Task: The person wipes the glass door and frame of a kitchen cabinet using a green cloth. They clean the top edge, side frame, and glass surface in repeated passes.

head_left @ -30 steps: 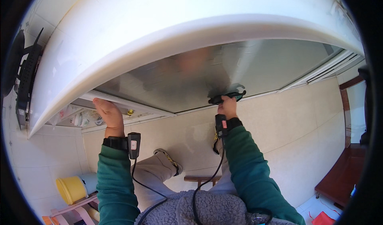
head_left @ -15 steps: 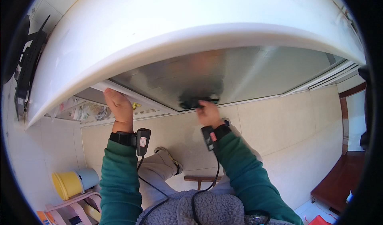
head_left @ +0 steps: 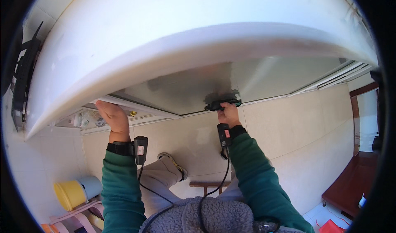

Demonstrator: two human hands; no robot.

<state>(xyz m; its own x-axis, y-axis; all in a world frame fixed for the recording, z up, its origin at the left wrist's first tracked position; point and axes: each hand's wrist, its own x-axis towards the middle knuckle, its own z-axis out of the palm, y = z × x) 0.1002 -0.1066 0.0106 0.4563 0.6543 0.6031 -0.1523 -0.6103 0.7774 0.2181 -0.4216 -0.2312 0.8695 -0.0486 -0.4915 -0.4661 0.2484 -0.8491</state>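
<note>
In my right hand [head_left: 229,115] is a dark cloth [head_left: 225,102], bunched and pressed against the glass door [head_left: 173,93] of a low cabinet under the counter. The glass mirrors the cloth faintly. My left hand [head_left: 114,116] is up at the left end of this door, curled at its white frame [head_left: 142,107], close below the counter's rim. Part of its fingers is out of sight there. Both wrists carry black straps with small dark boxes and cables.
The white counter [head_left: 198,10] overhangs the cabinet. Jars and bags [head_left: 84,118] show in the open left section. A yellow bucket [head_left: 68,195] stands by a pink rack [head_left: 76,214] at left. At right is a dark red wooden piece of furniture [head_left: 350,185]; a wooden stool [head_left: 205,184] is below me.
My right hand has slid the cloth to the right along the lower part of the glass. The left hand has shifted slightly left and down at the door frame.
</note>
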